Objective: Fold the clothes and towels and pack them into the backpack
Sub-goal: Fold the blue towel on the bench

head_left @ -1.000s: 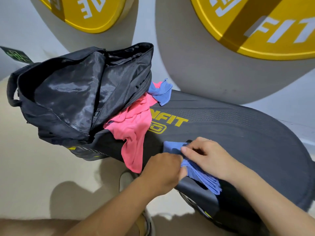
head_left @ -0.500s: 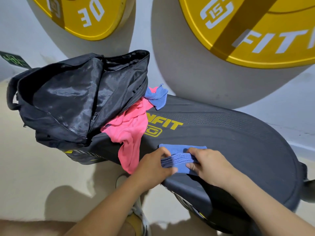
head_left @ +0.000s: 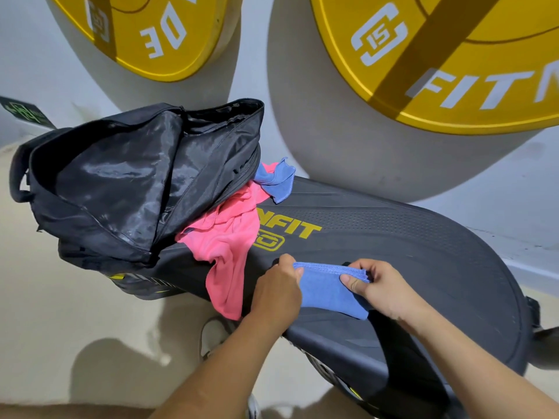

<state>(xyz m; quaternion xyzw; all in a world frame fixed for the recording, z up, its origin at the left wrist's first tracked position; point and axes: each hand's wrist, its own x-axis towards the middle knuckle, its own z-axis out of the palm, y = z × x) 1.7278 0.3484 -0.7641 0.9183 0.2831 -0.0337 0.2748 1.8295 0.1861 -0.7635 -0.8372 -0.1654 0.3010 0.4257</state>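
Note:
A folded blue towel (head_left: 328, 290) hangs between my two hands just above the black bench pad (head_left: 423, 267). My left hand (head_left: 279, 290) pinches its upper left corner and my right hand (head_left: 382, 287) pinches its upper right corner. A black backpack (head_left: 127, 182) lies open on the bench's left end, its shiny lining showing. A crumpled pink garment (head_left: 225, 246) spills from beside the backpack over the bench's near edge. A second blue towel (head_left: 276, 179) lies bunched behind the pink one, against the backpack.
Two large yellow weight-plate signs (head_left: 438, 55) hang on the white wall behind the bench. The beige floor (head_left: 75, 297) spreads out left and below. A shoe (head_left: 216, 334) shows under my left forearm by the bench's edge.
The blue towel was bunched on the bench under both hands. Now it is spread flat and lifted by its top corners, with my hands moved apart.

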